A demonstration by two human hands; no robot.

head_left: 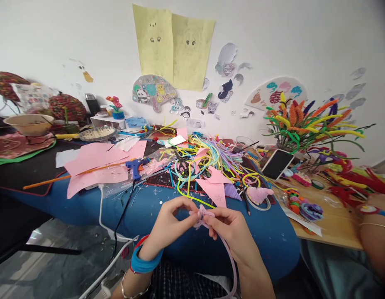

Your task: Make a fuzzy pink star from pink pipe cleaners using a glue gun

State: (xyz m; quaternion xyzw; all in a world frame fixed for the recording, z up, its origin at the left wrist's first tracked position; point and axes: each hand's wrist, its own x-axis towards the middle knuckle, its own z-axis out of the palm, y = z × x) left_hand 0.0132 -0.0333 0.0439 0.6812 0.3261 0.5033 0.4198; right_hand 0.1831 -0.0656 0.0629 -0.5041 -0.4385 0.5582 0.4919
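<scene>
My left hand (174, 222) and my right hand (232, 228) meet in front of me at the table's near edge. Between their fingertips they pinch a small pale pink piece of bent pipe cleaner (201, 212). A long lilac pipe cleaner (233, 268) hangs from beneath my right hand towards my lap. Fingers cover part of the piece, so its full shape is hidden. Just beyond lie pink paper cut-outs (215, 189), one with a star drawn on it. To the right are a pencil (247, 199) and a pink fuzzy cone (259, 194).
Loose pipe cleaners (217, 153) heap up at the back, with scissors (182, 166) among them. A blue glue gun (135, 168) lies left, its cord crossing the table edge. A phone (278, 164) leans at right before pipe-cleaner flowers (304, 120). Another person's arm (377, 232) rests far right.
</scene>
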